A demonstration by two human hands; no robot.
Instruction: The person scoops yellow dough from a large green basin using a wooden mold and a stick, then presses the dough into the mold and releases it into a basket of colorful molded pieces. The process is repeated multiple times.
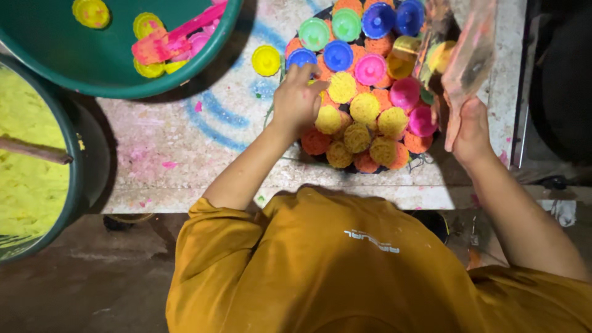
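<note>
Gripping clear bag (472,55) upright, rt hand (472,132); lt hand (297,102) on yellow cake (328,119).

A single head-worn view looks almost straight down from above the person's mustard-yellow shirt (333,265), close over the work. It faces the stained tabletop (179,142), with both forearms reaching up-frame, the dark floor (80,290) below and a green tub (111,74) cropped top-left.

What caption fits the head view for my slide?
Left hand picks among yellow and orange moulded cakes heaped on a tray, while the right hand holds a clear plastic bag.
</note>
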